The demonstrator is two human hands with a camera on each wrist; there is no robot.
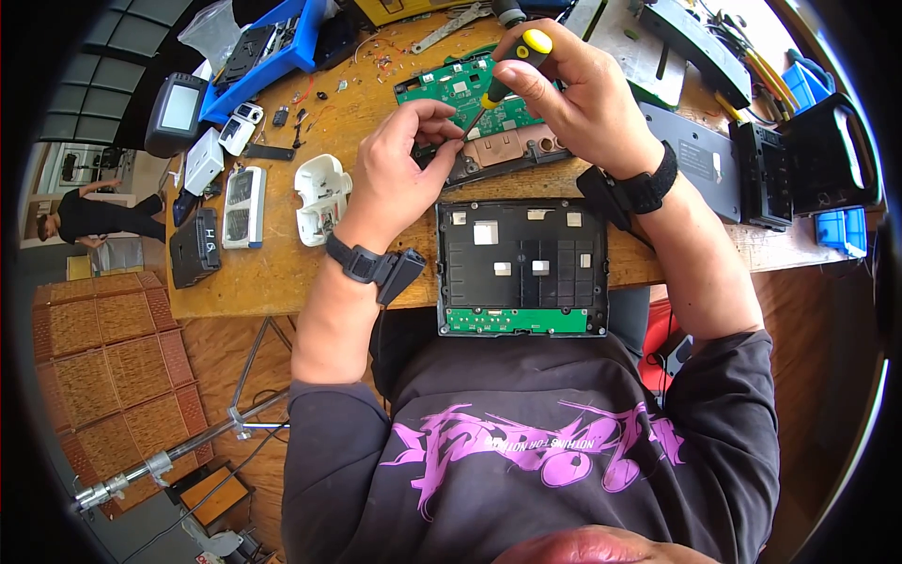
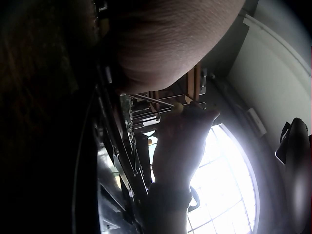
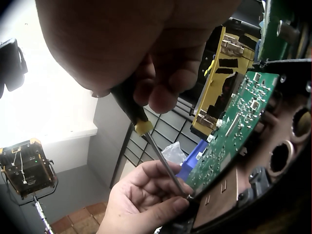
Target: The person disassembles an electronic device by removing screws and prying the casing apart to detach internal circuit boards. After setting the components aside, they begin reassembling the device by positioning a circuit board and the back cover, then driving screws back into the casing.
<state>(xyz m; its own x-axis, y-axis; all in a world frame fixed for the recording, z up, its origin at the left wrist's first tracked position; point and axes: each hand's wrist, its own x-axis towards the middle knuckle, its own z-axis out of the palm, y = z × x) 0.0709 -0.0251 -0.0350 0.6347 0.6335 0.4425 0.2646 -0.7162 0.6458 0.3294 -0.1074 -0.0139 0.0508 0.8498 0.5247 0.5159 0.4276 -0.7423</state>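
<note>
My right hand grips the black-and-yellow handle of a screwdriver, its shaft slanting down to the left. At its tip, the thumb and forefinger of my left hand pinch close around the metal, and the fingertips partly hide what lies there. The tip meets the edge of an opened device, where a copper-coloured plate sits beside a green circuit board. In the right wrist view the screwdriver reaches the left thumb at the board's corner. The left wrist view is dark.
Nearer my body, a black housing cover with a green strip overhangs the table edge. White device shells and a blue bin stand on the left. A grey panel lies on the right. Another person is at far left.
</note>
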